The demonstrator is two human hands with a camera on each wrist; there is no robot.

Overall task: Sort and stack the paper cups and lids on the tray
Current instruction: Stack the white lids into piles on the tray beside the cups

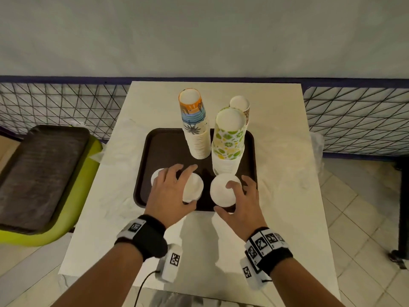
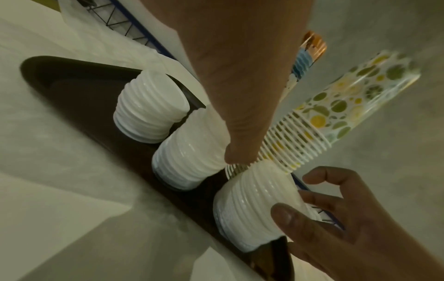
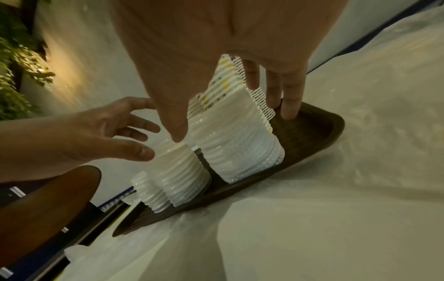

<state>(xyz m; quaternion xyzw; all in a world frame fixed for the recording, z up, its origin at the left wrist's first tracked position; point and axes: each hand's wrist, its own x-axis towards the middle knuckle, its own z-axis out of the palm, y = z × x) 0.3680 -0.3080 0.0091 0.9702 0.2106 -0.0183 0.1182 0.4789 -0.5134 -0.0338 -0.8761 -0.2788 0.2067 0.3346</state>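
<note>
I am seeing three white lid stacks [image 1: 223, 189] standing along the near edge of the brown tray [image 1: 164, 138], with the cup stacks [image 1: 228, 140] upright behind them. My left hand [image 1: 170, 193] is hovering over the middle lid stack [image 1: 193, 190], fingers spread and relaxed, gripping nothing. My right hand [image 1: 240, 200] is reaching around the right lid stack, thumb and fingers loosely curved beside it; whether they touch, I cannot tell. The tray is lying on the white worktop [image 1: 287, 173].
</note>
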